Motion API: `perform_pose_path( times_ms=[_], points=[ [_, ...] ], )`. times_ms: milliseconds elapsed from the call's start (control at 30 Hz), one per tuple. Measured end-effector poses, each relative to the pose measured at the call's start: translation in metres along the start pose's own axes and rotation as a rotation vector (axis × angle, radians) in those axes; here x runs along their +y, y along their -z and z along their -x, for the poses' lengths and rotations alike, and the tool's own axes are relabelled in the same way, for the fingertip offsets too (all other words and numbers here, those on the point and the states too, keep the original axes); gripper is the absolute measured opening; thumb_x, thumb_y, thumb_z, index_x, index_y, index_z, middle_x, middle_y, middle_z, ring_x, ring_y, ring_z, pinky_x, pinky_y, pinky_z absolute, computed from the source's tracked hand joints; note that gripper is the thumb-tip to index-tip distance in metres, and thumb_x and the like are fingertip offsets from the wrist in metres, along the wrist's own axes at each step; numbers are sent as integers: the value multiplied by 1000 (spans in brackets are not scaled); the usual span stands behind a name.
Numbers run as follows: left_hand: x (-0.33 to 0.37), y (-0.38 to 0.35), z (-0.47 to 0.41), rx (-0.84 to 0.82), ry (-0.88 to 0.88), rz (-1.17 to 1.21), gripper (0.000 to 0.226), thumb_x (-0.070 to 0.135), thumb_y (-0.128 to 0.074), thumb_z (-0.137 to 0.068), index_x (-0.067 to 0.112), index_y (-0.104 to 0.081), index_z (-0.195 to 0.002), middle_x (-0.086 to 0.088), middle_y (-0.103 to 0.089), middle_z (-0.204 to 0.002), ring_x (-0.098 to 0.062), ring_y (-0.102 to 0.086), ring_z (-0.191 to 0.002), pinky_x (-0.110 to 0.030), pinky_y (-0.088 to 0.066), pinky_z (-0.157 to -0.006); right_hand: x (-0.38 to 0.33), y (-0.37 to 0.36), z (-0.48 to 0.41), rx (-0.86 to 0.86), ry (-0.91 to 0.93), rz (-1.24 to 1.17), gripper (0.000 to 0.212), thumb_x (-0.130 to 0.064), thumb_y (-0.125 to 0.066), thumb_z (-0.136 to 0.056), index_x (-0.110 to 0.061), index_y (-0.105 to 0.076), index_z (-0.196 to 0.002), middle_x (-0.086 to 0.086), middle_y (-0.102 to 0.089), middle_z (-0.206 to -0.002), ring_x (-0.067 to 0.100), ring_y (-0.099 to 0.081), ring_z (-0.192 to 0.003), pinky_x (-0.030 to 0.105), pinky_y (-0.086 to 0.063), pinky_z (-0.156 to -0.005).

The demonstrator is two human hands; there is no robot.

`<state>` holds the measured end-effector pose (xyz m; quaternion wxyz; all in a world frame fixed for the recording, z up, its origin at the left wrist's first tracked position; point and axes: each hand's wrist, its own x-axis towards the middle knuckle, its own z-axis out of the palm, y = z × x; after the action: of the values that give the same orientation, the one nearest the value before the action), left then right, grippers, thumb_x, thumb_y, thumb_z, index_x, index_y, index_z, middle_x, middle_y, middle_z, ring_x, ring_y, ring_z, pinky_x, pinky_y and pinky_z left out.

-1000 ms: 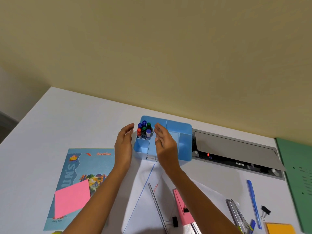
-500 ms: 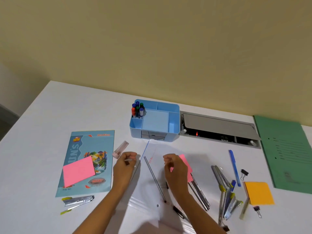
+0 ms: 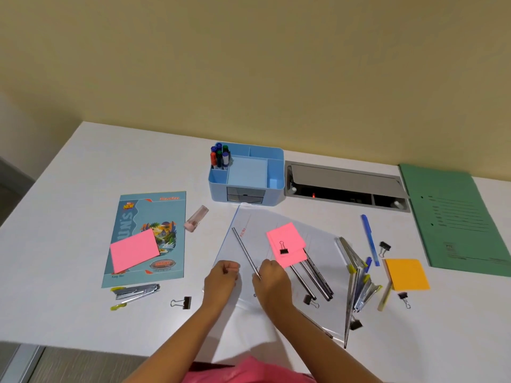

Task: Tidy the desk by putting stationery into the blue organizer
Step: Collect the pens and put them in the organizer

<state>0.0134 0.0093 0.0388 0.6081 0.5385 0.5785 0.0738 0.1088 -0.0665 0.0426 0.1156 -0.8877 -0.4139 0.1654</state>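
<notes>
The blue organizer (image 3: 275, 178) stands at the back of the white desk, with several markers (image 3: 219, 157) upright in its back-left compartment. Well in front of it, both hands rest on a white file sheet (image 3: 320, 244). My left hand (image 3: 222, 281) is curled into a fist with nothing visible in it. The fingers of my right hand (image 3: 272, 284) pinch the near end of a thin metal strip (image 3: 244, 248) lying on the sheet. Just right of my right hand lie a pink sticky pad (image 3: 287, 237) with a black binder clip (image 3: 282, 248) on it, and dark pens (image 3: 313, 277).
At left are a booklet (image 3: 166, 214) with a pink pad (image 3: 134, 250), a pink eraser case (image 3: 196, 218), a stapler (image 3: 137, 291) and a binder clip (image 3: 182, 302). At right are metal strips (image 3: 356, 280), a blue pen (image 3: 369, 239), an orange pad (image 3: 406, 273), a green folder (image 3: 453, 217) and a grey cable tray (image 3: 345, 175).
Both hands drew back from the organizer toward the desk's near edge. They now sit over the white sheet, the right one at the metal strip's end.
</notes>
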Motion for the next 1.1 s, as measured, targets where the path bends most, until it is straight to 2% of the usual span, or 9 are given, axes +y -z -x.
perform_pose_path(
  times_ms=[67,133,300,433,533,633,767,933,1100],
  points=[
    [0,0,4,-5,-8,5,15,13,-51,-93,21,-63,-97,-4,-68,-106,-22,-63,-100,-41,-49,-99,-2,0,-3,-60,-74,-3,17,-19,-53,-91,-4,-58,-96,13,-63,-97,25,-63,-91,29,-48,-76],
    [0,0,7,-16,-18,17,14,19,-54,-92,22,-64,-101,-3,-68,-109,-22,-63,-100,-42,-48,-99,-3,-1,-3,-91,-125,-53,21,-23,-46,-94,-6,-56,-101,11,-62,-103,24,-61,-96,30,-47,-78],
    [5,0,15,-68,-44,197,21,23,-51,-96,20,-71,-92,-7,-73,-94,-27,-68,-91,-44,-54,-90,-11,4,12,-18,-43,-223,20,-27,-54,-91,-8,-58,-91,5,-59,-88,20,-57,-86,28,-43,-71],
    [7,0,20,-83,-45,340,21,16,-51,-96,10,-70,-103,-11,-74,-99,-30,-69,-90,-37,-57,-79,-6,3,27,59,21,-357,15,-25,-59,-88,-12,-58,-80,-6,-48,-75,9,-44,-70,17,-28,-62],
    [10,-2,24,-78,-36,400,17,11,-54,-95,5,-67,-102,-12,-75,-94,-24,-72,-80,-24,-57,-59,6,8,28,93,1,-413,11,-20,-62,-88,-12,-64,-81,-4,-56,-74,8,-49,-68,13,-30,-59],
    [14,-3,28,-89,-6,460,13,8,-55,-94,2,-65,-100,-15,-74,-89,-27,-74,-76,-27,-58,-56,32,19,24,263,-64,-468,10,-7,-64,-85,-5,-64,-76,3,-60,-67,14,-52,-63,19,-37,-56],
    [14,-4,31,-113,0,482,13,9,-55,-94,1,-64,-100,-13,-75,-86,-24,-74,-71,-25,-56,-53,81,26,17,329,-307,-375,7,-2,-56,-87,-2,-63,-87,13,-62,-80,27,-59,-75,38,-49,-64],
    [11,-9,35,-139,15,485,15,9,-55,-94,-1,-64,-99,-19,-73,-90,-24,-73,-70,-27,-58,-55,120,23,21,293,-412,-182,21,-3,-60,-87,1,-64,-107,18,-63,-102,29,-54,-101,35,-48,-84],
    [6,-9,36,-144,36,461,15,11,-54,-95,2,-65,-98,-19,-73,-95,-32,-72,-86,-30,-61,-63,124,25,22,248,-421,-141,16,-8,-54,-93,2,-66,-94,16,-65,-87,26,-60,-83,28,-49,-67]
  ],
)
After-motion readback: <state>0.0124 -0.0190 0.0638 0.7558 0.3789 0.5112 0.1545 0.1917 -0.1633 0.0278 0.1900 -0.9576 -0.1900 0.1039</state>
